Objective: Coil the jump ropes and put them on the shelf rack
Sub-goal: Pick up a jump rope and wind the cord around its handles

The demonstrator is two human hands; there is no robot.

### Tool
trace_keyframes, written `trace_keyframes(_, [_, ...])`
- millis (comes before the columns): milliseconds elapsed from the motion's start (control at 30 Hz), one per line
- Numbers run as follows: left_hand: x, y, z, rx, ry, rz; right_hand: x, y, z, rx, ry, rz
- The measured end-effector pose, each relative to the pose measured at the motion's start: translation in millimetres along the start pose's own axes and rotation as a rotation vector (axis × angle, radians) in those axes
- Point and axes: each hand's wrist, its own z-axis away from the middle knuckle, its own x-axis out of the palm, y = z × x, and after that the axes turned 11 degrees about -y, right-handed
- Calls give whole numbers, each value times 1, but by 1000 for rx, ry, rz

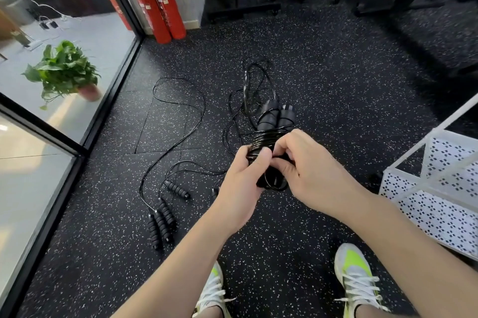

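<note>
Between both hands [271, 170], clamped around it, the black jump rope [266, 141] (thin, glossy) wraps its paired handles.

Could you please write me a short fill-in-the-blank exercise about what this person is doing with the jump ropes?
1. Both hands hold one jump rope whose cord is wound around its two ____.
2. The white shelf rack stands on the person's ____ side.
3. Beside the glass wall stand two ____ fire extinguishers.
4. The other jump ropes lie uncoiled on the ____.

Missing words: handles; right; red; floor
</note>
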Motion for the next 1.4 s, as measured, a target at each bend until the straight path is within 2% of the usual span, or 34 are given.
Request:
trace_keyframes(100, [-4, 3, 2, -16, -118, 49, -2, 0, 0, 16, 24, 14])
trace_keyframes(200, [-6, 6, 3, -26, -159, 28, -4, 0, -1, 21, 15, 4])
trace_keyframes(400, [-5, 3, 3, -32, -142, -63, -14, -1, -2, -53, -5, -39])
trace_keyframes(633, [-3, 4, 3, -56, -147, -221, -21, -1, 2, -11, -87, -30])
trace_keyframes(833, [-6, 3, 3, -70, -192, -238, -24, -1, 2, 16, -107, -2])
trace_keyframes(967, [-7, 2, 0, -74, -152, -309, -25, -3, 3, -1, -108, 44])
trace_keyframes(1200, [-3, 8, 7, -168, -196, -514, -45, 5, 5, 12, -259, 10])
trace_keyframes(1267, [-4, 10, 8, -170, -213, -494, -41, 5, 5, -16, -239, 50])
trace_keyframes(1400, [-9, 11, 8, -147, -262, -297, -34, 2, 7, -8, -182, 34])
